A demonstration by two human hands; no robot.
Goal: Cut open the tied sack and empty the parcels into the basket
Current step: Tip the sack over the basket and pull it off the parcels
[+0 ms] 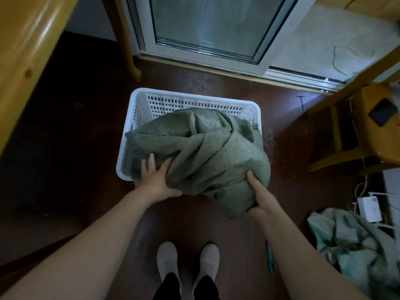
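No text, label, brand, number or sign can be read anywhere in view. The white basket (138, 100), the green woven sack (205, 152) lying across it and the white box (369, 207) beside the crumpled sack show no legible marks.

A dim room has a dark reddish-brown floor (71, 135), a white-framed sliding glass door (205, 24) ahead, and glossy yellow wooden furniture (368, 118) at both sides.

sack (203, 152): grey-green woven, crumpled, bulky, lying across basket top, overhanging its near right corner | basket (194, 100): white slotted plastic, rectangular, upright on floor, far wall visible | parcels: not visible
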